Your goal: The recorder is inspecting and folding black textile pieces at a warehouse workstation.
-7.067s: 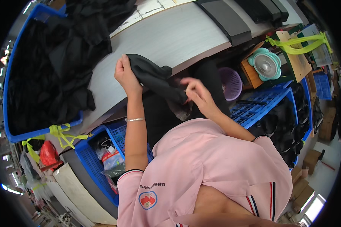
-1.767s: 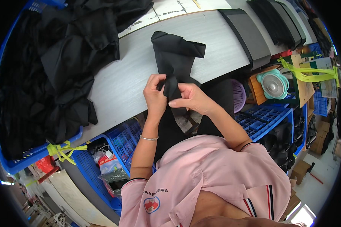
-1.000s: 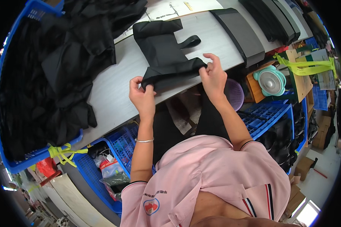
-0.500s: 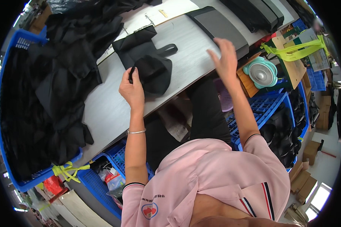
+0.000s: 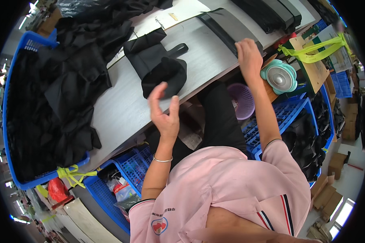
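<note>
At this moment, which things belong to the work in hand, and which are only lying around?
Likely in work:
black fabric piece, near left hand
grey and black pieces, at right hand

Likely lying around:
turquoise fan
purple basket
red bag

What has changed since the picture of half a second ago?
The left hand let go of the black fabric piece and drew back toward the body. The right hand reached the near end of the grey panel. The black fabric piece and blue basket stayed put.

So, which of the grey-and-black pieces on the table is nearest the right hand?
The leftmost grey-and-black piece: the right hand is at its near end. The other grey-and-black pieces lie farther right, away from both hands.
</note>
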Action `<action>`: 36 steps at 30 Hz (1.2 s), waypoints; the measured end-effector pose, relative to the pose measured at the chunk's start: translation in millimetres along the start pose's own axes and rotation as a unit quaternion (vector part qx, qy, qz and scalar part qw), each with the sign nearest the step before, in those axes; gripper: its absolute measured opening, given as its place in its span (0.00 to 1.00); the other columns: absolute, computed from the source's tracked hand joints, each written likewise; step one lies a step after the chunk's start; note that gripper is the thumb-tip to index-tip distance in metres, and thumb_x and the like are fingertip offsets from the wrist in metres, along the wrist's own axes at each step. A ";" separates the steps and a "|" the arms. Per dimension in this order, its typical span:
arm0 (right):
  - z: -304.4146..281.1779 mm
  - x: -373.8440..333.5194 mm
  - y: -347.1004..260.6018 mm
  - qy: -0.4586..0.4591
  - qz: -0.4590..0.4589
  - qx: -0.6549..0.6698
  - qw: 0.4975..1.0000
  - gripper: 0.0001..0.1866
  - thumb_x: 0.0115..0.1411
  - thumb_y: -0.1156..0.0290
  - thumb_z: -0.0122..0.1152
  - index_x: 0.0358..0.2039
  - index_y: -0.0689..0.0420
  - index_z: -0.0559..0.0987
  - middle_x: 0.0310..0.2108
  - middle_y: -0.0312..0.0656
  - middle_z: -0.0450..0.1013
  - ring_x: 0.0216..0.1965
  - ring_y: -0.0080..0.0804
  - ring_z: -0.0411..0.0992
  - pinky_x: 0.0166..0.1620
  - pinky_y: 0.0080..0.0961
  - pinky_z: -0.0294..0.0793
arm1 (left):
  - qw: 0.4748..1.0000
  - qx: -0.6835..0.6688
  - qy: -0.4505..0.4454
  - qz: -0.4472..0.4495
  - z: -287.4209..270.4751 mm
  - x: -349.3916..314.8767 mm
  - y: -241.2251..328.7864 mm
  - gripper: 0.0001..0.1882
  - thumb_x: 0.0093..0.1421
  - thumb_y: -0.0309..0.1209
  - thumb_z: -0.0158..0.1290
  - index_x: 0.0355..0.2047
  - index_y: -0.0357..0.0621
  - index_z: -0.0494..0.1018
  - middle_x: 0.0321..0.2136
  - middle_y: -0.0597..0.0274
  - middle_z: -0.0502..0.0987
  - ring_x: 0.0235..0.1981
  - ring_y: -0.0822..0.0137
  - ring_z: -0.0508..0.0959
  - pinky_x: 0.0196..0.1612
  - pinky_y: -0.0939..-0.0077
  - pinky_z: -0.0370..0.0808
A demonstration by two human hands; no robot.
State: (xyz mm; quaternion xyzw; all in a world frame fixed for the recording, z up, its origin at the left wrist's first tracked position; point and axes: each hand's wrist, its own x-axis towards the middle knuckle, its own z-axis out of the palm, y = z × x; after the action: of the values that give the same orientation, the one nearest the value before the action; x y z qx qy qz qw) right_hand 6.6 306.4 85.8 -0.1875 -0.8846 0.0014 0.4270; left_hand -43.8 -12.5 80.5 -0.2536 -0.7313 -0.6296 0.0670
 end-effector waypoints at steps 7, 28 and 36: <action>-99.1 -112.3 -118.2 -0.232 0.023 0.177 0.956 0.08 0.62 0.74 0.59 0.38 0.64 0.75 0.47 0.52 0.74 0.43 0.49 0.76 0.42 0.35 0.77 | 0.791 -0.392 -0.276 -0.380 48.3 -72.9 -21.3 0.44 0.67 0.58 0.45 0.72 0.44 0.45 0.69 0.52 0.54 0.66 0.61 0.62 0.65 0.64 0.61; -163.1 -136.0 -135.0 -0.411 0.273 0.417 0.764 0.11 0.64 0.67 0.61 0.27 0.61 0.75 0.24 0.35 0.71 0.22 0.21 0.64 0.28 0.21 0.63 | 0.716 -0.571 -0.096 -0.390 6.6 -70.5 20.1 0.27 0.56 0.29 0.66 0.54 0.39 0.70 0.45 0.53 0.79 0.48 0.62 0.78 0.56 0.63 0.75; -146.2 -122.6 -150.7 -0.217 0.017 0.285 0.933 0.26 0.57 0.59 0.68 0.52 0.57 0.72 0.46 0.46 0.72 0.40 0.47 0.73 0.41 0.39 0.72 | 0.770 -0.470 -0.009 -0.431 0.5 -59.4 24.0 0.16 0.57 0.25 0.62 0.46 0.37 0.74 0.41 0.53 0.81 0.42 0.64 0.80 0.49 0.67 0.79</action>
State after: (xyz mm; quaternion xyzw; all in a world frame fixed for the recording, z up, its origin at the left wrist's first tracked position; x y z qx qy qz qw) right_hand 136.6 102.4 110.6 -0.0685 -0.9148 0.3015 0.2598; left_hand 18.5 -27.1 76.9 0.0826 -0.3771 -0.8555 -0.3451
